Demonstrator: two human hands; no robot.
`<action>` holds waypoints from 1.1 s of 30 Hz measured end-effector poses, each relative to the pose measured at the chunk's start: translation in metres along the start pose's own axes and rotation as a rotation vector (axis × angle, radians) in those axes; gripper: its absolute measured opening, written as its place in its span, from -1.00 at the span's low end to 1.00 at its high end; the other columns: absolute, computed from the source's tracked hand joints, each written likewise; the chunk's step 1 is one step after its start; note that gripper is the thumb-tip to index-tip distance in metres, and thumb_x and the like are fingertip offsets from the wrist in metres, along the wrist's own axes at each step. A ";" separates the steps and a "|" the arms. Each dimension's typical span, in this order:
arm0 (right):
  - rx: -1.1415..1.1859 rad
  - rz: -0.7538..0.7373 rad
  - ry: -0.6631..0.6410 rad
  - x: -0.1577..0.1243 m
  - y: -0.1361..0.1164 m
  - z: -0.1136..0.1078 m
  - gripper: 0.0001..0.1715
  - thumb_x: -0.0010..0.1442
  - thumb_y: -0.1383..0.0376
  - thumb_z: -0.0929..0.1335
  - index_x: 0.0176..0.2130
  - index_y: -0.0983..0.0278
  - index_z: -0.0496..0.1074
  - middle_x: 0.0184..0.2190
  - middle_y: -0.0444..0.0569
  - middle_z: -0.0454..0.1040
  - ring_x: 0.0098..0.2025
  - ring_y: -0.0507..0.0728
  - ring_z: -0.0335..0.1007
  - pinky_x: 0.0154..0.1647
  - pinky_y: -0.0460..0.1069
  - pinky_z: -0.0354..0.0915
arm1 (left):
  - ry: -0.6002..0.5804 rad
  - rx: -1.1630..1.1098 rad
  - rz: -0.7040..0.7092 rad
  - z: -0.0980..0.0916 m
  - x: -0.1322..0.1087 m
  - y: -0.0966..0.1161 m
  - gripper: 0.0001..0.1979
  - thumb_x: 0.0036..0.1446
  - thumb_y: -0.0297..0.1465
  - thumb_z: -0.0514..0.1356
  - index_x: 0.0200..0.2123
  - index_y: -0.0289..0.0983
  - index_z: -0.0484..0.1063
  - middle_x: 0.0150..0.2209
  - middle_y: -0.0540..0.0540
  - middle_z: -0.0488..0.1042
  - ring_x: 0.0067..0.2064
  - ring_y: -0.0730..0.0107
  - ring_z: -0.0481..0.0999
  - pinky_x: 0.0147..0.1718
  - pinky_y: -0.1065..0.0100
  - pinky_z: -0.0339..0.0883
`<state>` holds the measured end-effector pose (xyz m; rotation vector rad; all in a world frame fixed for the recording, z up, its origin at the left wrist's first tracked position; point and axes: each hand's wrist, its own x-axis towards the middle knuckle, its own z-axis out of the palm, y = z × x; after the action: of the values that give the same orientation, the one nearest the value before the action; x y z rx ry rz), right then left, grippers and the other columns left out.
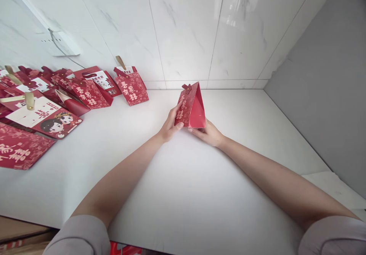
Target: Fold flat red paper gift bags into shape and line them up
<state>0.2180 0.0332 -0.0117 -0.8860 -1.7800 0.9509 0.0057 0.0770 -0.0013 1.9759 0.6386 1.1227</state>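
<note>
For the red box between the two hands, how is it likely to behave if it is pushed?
The red box is probably fairly stiff, as its flat walls and crisp folds keep a tent shape. It seems light for its size, because it looks like folded card. Rolling looks unlikely with such flat faces, though a push near the narrow peak might tip it.

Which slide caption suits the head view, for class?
Left hand and right hand hold a red box, other boxes at left on the table.

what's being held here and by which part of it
A red triangular box, held low between both hands: the left hand is at the lower part of its printed side, the right hand at its lower right corner.
</note>
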 end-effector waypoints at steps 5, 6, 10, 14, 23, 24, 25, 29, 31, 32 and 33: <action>0.181 0.024 -0.093 0.000 -0.002 -0.006 -0.29 0.16 -0.12 0.44 0.18 0.12 0.36 0.19 0.01 0.45 0.23 0.34 0.36 0.26 0.24 0.30 | -0.040 -0.045 -0.041 -0.002 0.001 -0.005 0.02 0.03 0.03 0.35 0.44 -0.10 -0.03 0.48 -0.19 -0.08 0.48 -0.09 -0.08 0.43 0.03 -0.08; 0.207 0.037 -0.091 0.000 0.000 -0.008 -0.27 0.17 -0.16 0.41 0.19 0.12 0.36 0.18 0.00 0.46 0.23 0.34 0.36 0.26 0.23 0.30 | -0.041 -0.041 -0.048 -0.002 0.002 -0.004 0.03 0.00 0.02 0.38 0.43 -0.10 -0.01 0.47 -0.20 -0.07 0.48 -0.11 -0.08 0.43 0.02 -0.09; 0.278 0.124 -0.040 0.001 0.010 -0.010 -0.26 0.19 -0.29 0.30 0.10 0.13 0.46 0.08 0.01 0.54 0.10 0.33 0.46 0.14 0.23 0.38 | -0.030 0.033 -0.039 -0.002 0.002 -0.002 0.09 -0.05 -0.05 0.44 0.44 -0.13 -0.03 0.46 -0.25 -0.02 0.46 -0.13 0.00 0.42 0.03 -0.05; 0.473 0.270 0.029 0.008 0.015 -0.010 -0.31 0.20 -0.30 0.27 -0.08 0.17 0.55 -0.08 0.00 0.63 0.05 0.31 0.51 0.11 0.21 0.40 | 0.076 0.110 -0.093 -0.004 0.000 -0.007 0.19 0.00 -0.08 0.42 0.47 -0.12 -0.29 0.34 -0.34 0.25 0.21 -0.01 0.46 0.16 0.07 0.36; 0.751 0.446 0.274 0.021 0.013 -0.014 -0.74 0.11 0.10 0.41 -0.22 0.18 0.48 -0.24 -0.06 0.64 -0.13 0.22 0.55 -0.13 0.11 0.45 | 0.183 0.387 0.092 -0.005 -0.001 -0.009 0.07 0.05 -0.09 0.39 0.45 -0.13 -0.17 0.17 -0.26 0.47 0.18 0.09 0.49 0.16 0.10 0.38; 0.760 0.449 0.279 0.021 0.013 -0.014 -0.74 0.13 0.09 0.39 -0.22 0.18 0.48 -0.25 -0.07 0.64 -0.12 0.23 0.54 -0.13 0.12 0.45 | 0.164 0.407 0.125 -0.004 -0.001 -0.007 0.07 0.05 -0.11 0.39 0.45 -0.14 -0.18 0.19 -0.26 0.45 0.21 0.08 0.46 0.19 0.09 0.36; 0.773 0.449 0.286 0.020 0.014 -0.014 -0.74 0.14 0.08 0.39 -0.23 0.17 0.47 -0.25 -0.08 0.64 -0.10 0.24 0.54 -0.11 0.13 0.45 | 0.142 0.429 0.151 -0.003 -0.002 -0.005 0.07 0.06 -0.12 0.39 0.45 -0.15 -0.18 0.21 -0.27 0.42 0.24 0.07 0.44 0.21 0.08 0.34; 0.834 0.441 0.294 0.020 0.015 -0.015 -0.71 0.11 0.01 0.40 -0.27 0.14 0.42 -0.25 -0.08 0.63 -0.03 0.30 0.53 -0.01 0.21 0.44 | 0.055 0.555 0.220 -0.001 -0.002 0.000 0.06 0.05 -0.09 0.39 0.46 -0.10 -0.14 0.32 -0.27 0.26 0.31 -0.01 0.33 0.26 0.04 0.29; 0.850 0.459 0.294 0.020 0.015 -0.016 -0.71 0.10 0.01 0.40 -0.30 0.14 0.40 -0.28 -0.08 0.62 -0.04 0.30 0.53 -0.03 0.21 0.45 | 0.014 0.594 0.216 0.000 -0.002 0.001 0.06 0.07 -0.06 0.36 0.47 -0.08 -0.18 0.35 -0.26 0.22 0.34 -0.04 0.27 0.28 0.00 0.26; 0.854 0.469 0.296 0.019 0.015 -0.016 -0.72 0.10 0.01 0.39 -0.31 0.14 0.39 -0.29 -0.08 0.62 -0.04 0.30 0.53 -0.05 0.20 0.45 | -0.004 0.596 0.197 0.000 -0.002 0.000 0.06 0.09 -0.05 0.34 0.47 -0.08 -0.21 0.36 -0.26 0.21 0.35 -0.05 0.25 0.28 -0.01 0.24; 0.856 0.477 0.298 0.019 0.014 -0.016 -0.74 0.11 0.03 0.38 -0.32 0.14 0.39 -0.30 -0.08 0.61 -0.05 0.30 0.53 -0.07 0.19 0.46 | -0.019 0.591 0.168 -0.001 -0.002 0.000 0.06 0.11 -0.04 0.33 0.48 -0.08 -0.24 0.36 -0.26 0.20 0.35 -0.06 0.24 0.28 -0.02 0.23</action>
<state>0.2292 0.0598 -0.0119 -0.8193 -0.7650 1.6117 0.0040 0.0764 -0.0020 2.5759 0.8809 1.0929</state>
